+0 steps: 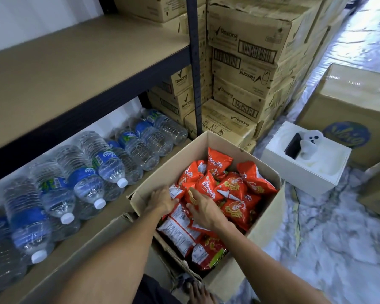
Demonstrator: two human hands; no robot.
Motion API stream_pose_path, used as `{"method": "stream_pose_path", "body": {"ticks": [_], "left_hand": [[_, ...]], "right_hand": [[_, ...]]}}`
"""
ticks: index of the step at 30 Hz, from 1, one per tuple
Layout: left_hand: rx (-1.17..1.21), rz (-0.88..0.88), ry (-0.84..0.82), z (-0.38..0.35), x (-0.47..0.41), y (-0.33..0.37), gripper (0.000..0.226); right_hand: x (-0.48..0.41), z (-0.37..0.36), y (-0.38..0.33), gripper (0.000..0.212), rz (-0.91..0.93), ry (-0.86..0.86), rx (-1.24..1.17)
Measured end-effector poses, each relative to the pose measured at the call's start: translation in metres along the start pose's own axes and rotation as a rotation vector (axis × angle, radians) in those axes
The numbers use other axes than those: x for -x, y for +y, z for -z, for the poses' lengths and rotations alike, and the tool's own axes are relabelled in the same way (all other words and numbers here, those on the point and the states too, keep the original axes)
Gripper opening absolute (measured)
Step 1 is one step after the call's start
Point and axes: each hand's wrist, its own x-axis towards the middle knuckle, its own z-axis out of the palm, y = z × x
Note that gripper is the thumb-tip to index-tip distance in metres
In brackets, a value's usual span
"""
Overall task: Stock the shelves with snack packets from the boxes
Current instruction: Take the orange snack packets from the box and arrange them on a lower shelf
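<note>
Open box (270, 218): on the floor (338, 238) at 12 o'clock from the person, flaps folded out, pushed up to the rack; likely parked there to keep the carry short.
Snack packets (233, 187): orange-red, heaped loose in the box, some face up, some showing the white back; none on a shelf yet.
Left hand (161, 199): inside the box at its 9 o'clock wall, fingers bent in against a white-backed packet; cannot tell whether they close on it.
Right hand (203, 210): fingers fairly straight and spread, laid flat on an orange packet just beside the left hand; holds nothing.
Reading: the two hands face each other, probably to gather several packets in one scoop.
Lower shelf (90, 233): at 9 to 10 o'clock, water bottles (86, 172) lying on their sides, caps outward, with a bare strip along the front edge.
Upper shelf (75, 69): at 11 o'clock, board bare where it shows; the likelier place for the packets.
Stacked cartons (241, 102): at 1 o'clock, sealed.
White box (305, 159): at 2 o'clock on the floor, well apart.
</note>
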Motion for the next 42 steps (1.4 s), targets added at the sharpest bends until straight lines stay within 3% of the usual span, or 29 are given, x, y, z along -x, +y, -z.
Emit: {"method": "stream_pose_path", "body": {"ticks": [7, 14, 18, 21, 24, 26, 32, 36, 42], "left_hand": [[0.147, 0.006, 0.087, 0.016, 0.006, -0.004, 0.041], [0.427, -0.054, 0.119, 0.035, 0.013, 0.010, 0.033], [0.472, -0.020, 0.059, 0.037, 0.019, 0.012, 0.029], [0.476, -0.024, 0.026, 0.035, 0.020, 0.010, 0.046], [0.507, 0.002, -0.023, 0.036, 0.018, 0.009, 0.102], [0.526, 0.020, -0.069, 0.034, 0.014, 0.009, 0.113], [0.337, 0.049, 0.003, 0.038, 0.022, 0.011, 0.109], [0.338, 0.085, 0.101, 0.044, 0.026, 0.007, 0.077], [0.324, 0.036, 0.130, 0.047, 0.032, 0.005, 0.070]], "right_hand": [[0.003, 0.005, 0.000, 0.054, -0.015, 0.010, -0.063], [0.009, 0.013, -0.011, 0.042, -0.141, 0.325, -0.107], [0.015, 0.016, -0.010, 0.041, -0.239, 0.364, -0.107], [0.016, 0.015, -0.011, 0.040, -0.261, 0.379, -0.157], [0.018, 0.015, -0.014, 0.041, -0.291, 0.366, -0.209], [0.017, 0.014, -0.014, 0.043, -0.323, 0.355, -0.226], [0.014, 0.012, -0.015, 0.055, -0.447, 0.314, -0.377], [0.012, 0.025, -0.027, 0.065, -0.473, 0.262, -0.450], [-0.010, 0.009, -0.025, 0.081, -0.586, 0.360, -0.536]]}}
